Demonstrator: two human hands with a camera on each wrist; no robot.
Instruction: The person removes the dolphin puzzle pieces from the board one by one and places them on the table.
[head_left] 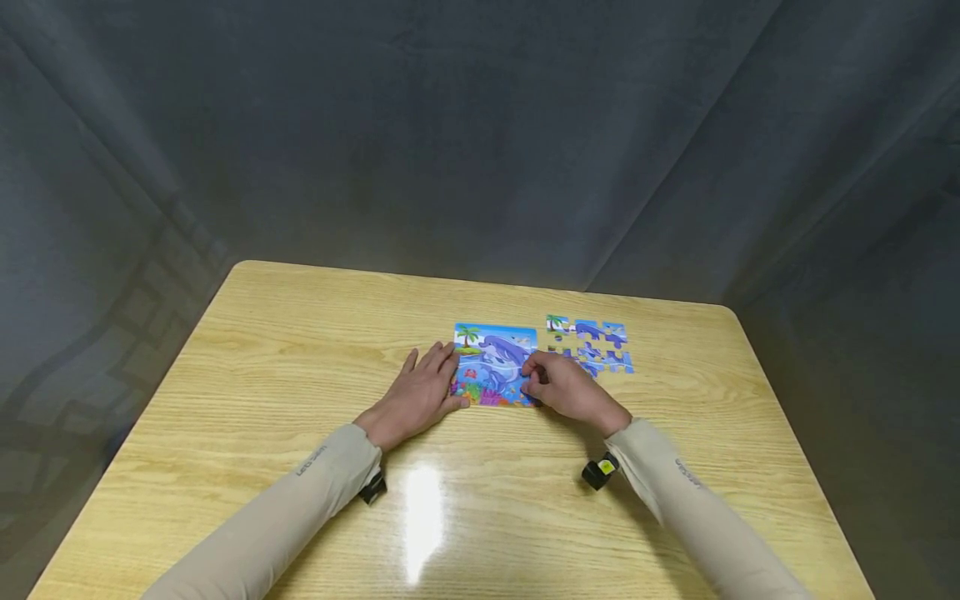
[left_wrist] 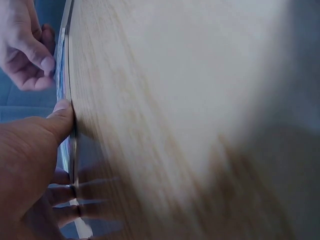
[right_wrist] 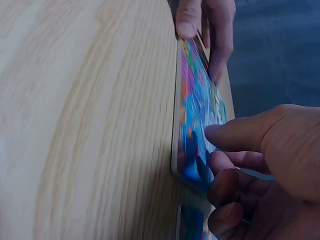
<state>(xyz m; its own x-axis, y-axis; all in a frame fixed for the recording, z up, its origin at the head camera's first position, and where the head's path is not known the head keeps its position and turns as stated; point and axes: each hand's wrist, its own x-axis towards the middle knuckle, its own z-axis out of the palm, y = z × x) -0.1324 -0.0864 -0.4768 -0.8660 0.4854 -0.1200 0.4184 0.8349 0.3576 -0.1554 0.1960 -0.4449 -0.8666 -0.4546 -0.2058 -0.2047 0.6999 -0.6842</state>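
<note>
A rectangular puzzle picture with dolphins, a palm tree and coral lies flat on the table. My left hand rests at its left edge, fingers stretched out and thumb at the lower left corner. Over its lower right part, my right hand has its fingers bent, the thumb apart from the index finger. Dark blue shows below those fingertips in the right wrist view; I cannot tell whether they pinch a puzzle piece. Loose puzzle pieces lie to the right of the picture, some partly hidden behind the right hand.
The wooden table extends around the picture, its far edge running along a dark grey curtain. A small dark camera is worn at the right wrist, another at the left wrist.
</note>
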